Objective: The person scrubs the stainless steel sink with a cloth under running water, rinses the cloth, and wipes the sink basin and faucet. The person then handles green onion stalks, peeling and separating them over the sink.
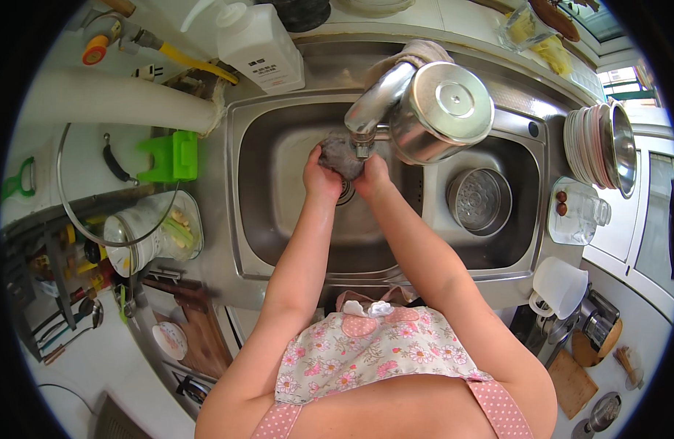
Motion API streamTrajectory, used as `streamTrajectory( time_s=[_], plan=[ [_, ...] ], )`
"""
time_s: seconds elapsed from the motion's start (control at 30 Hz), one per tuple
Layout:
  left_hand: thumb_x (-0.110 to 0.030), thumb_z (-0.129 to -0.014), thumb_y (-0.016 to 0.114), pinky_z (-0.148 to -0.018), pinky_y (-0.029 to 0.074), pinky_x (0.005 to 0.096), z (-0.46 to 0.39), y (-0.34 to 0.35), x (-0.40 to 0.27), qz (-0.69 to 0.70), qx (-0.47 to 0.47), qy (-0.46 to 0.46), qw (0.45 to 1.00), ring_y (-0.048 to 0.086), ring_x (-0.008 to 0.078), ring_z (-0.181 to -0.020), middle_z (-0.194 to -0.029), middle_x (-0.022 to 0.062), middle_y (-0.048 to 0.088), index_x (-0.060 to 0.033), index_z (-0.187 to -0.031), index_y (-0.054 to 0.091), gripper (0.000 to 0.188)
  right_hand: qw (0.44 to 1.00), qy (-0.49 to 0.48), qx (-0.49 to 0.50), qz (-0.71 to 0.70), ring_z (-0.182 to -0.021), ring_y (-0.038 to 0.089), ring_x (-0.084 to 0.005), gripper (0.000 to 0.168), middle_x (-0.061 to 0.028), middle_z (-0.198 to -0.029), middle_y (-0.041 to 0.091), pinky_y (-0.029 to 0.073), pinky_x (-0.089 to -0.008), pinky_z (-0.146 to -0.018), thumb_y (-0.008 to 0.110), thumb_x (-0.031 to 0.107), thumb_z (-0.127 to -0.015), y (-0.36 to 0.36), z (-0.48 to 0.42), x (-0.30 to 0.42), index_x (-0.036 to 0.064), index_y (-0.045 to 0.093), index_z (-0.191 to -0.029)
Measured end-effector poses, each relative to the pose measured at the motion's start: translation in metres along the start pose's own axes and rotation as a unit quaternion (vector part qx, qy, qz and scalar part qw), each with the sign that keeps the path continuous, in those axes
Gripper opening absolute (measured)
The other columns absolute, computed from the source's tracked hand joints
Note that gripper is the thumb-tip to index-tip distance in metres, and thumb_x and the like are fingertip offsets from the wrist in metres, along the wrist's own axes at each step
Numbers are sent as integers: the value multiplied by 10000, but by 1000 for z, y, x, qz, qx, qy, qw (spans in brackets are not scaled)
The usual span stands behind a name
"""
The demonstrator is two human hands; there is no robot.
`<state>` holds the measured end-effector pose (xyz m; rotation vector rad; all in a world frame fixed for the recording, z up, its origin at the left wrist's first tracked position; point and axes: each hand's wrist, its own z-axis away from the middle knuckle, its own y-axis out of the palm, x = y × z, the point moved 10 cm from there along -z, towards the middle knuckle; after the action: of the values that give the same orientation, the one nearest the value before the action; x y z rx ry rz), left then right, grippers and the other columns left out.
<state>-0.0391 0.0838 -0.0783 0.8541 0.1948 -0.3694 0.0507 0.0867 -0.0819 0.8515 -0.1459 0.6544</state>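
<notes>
Both my hands are over the left basin of a double stainless-steel sink (293,236), under the metal faucet (364,118). Between them is a wet, dark grey wad (339,159) that looks like a cloth. My left hand (322,176) grips it from the left and below. On the other side, my right hand (372,174) closes around its right edge, partly behind the faucet spout. The drain (345,195) shows partly below the hands. I cannot tell whether water is running.
A metal cylinder (444,112) on the faucet overhangs the divider. A perforated metal basket (479,201) sits in the right basin. Stacked bowls (589,145) and a clear tray (570,219) stand at right. A white pump bottle (263,49), green holder (175,156) and glass lid (68,189) are left.
</notes>
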Motion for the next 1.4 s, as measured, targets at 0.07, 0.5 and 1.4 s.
streamTrajectory(
  time_s=[0.07, 0.5, 1.4],
  plan=[
    [-214, -915, 356, -988, 361, 440, 1, -3, 0, -25, -22, 1, 999, 497, 288, -1112, -1208, 141, 521, -11, -1179, 479, 355, 999, 20, 41, -26, -1091, 498, -220, 512, -48, -1193, 508, 411, -405, -923, 542, 441, -850, 21, 9, 3, 136, 438, -1247],
    [-420, -935, 332, -959, 375, 423, 13, 50, 56, 58, 81, -144, 985, 514, 274, -1080, -1161, 109, 550, -47, -1147, 492, 458, 916, -287, -31, 278, -931, 553, -282, 268, -142, -1050, 558, 451, -395, -812, 521, 106, -847, -30, -13, 59, -14, 509, -1086],
    [-316, -944, 344, -848, 444, 394, -12, 64, -4, 182, 387, -59, 902, 572, 263, -918, -1000, 105, 593, -19, -1002, 524, 352, 965, -28, 20, 261, -732, 586, -193, 138, -18, -897, 623, 418, -323, -527, 593, 243, -829, 10, 12, 18, 116, 569, -878]
  ],
)
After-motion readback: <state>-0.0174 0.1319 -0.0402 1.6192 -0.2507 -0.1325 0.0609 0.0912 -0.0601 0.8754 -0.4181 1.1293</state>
